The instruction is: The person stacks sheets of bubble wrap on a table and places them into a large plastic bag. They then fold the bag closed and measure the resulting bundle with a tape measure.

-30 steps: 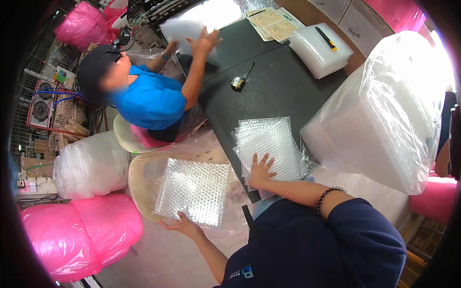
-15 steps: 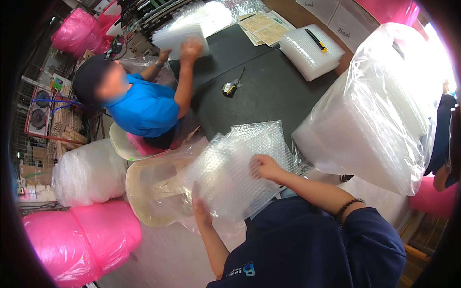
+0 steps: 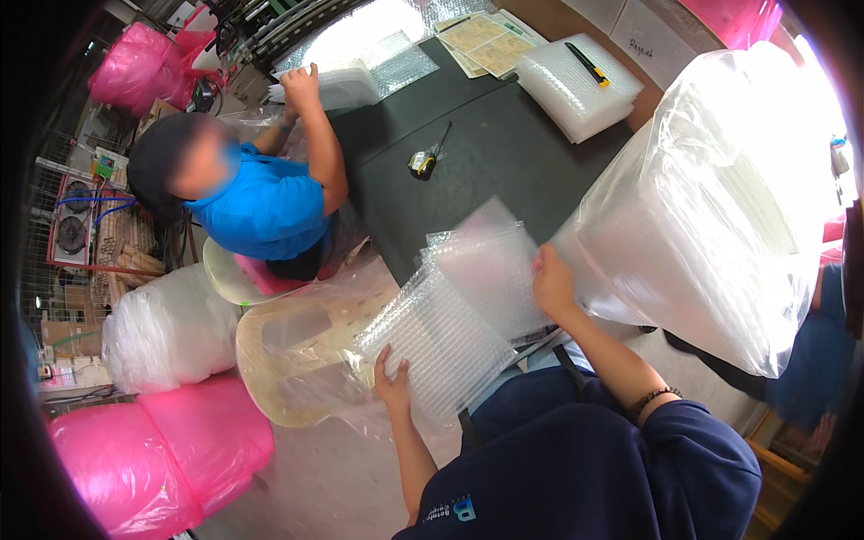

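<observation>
Clear bubble wrap sheets (image 3: 441, 333) lie fanned in front of my body, over my lap and the near table edge. My left hand (image 3: 393, 382) grips their lower left edge, with its fingers on top of the film. A second bubble wrap piece (image 3: 495, 270), set at an angle and overlapping the first, reaches up over the table. At its right edge my right hand (image 3: 553, 286) is closed, the fingers curled on the film. How many layers each hand holds cannot be made out.
On the dark table (image 3: 387, 198) are a tape measure (image 3: 422, 164), a bubble wrap stack (image 3: 576, 90) with a yellow-black cutter (image 3: 589, 65), and papers (image 3: 486, 45). A large plastic-bagged stack (image 3: 693, 225) stands right. A co-worker in blue (image 3: 270, 207) handles sheets at left, beside a cream chair (image 3: 261, 360).
My right hand has moved right, from over the sheets to their right edge. The sheets now lie flatter and more fanned out. The co-worker's hands have come together on their stack.
</observation>
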The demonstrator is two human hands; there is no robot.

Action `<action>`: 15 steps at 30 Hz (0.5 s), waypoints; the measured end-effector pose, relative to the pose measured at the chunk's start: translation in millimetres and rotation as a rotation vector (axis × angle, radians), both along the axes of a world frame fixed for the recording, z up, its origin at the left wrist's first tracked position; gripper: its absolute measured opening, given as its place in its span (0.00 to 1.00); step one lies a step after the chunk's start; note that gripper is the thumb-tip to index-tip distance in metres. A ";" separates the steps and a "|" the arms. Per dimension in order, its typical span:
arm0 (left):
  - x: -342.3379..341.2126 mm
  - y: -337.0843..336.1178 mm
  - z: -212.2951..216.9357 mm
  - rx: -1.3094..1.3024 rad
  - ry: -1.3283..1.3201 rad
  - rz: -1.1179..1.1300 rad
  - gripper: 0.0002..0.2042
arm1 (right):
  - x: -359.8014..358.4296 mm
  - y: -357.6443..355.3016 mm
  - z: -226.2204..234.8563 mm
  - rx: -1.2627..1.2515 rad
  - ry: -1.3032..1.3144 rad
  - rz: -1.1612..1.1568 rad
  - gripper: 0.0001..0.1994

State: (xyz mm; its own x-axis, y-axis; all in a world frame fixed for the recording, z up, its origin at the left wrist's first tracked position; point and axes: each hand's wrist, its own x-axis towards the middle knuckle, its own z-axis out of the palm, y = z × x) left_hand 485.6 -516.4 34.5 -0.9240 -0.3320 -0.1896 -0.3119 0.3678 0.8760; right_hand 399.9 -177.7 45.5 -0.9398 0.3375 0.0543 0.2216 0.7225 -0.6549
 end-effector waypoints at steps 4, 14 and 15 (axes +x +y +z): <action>-5.8 7.2 -2.2 0.007 -0.050 -0.047 0.20 | -25.5 6.0 78.2 -0.368 0.288 -0.135 0.17; -4.3 12.9 -11.1 -0.011 -0.071 0.075 0.37 | 35.2 -96.2 -75.3 -0.218 -0.174 0.214 0.26; 1.7 0.9 0.1 -0.090 -0.004 0.138 0.38 | 29.1 -95.9 -71.7 -0.370 -0.313 0.180 0.31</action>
State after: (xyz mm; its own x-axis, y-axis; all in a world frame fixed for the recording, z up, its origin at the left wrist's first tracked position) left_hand 487.4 -515.6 34.6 -0.8679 -0.4712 -0.1573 -0.3685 0.3983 0.8400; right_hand 429.0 -273.6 -26.3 -0.9367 0.1121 -0.3317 0.3417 0.4995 -0.7961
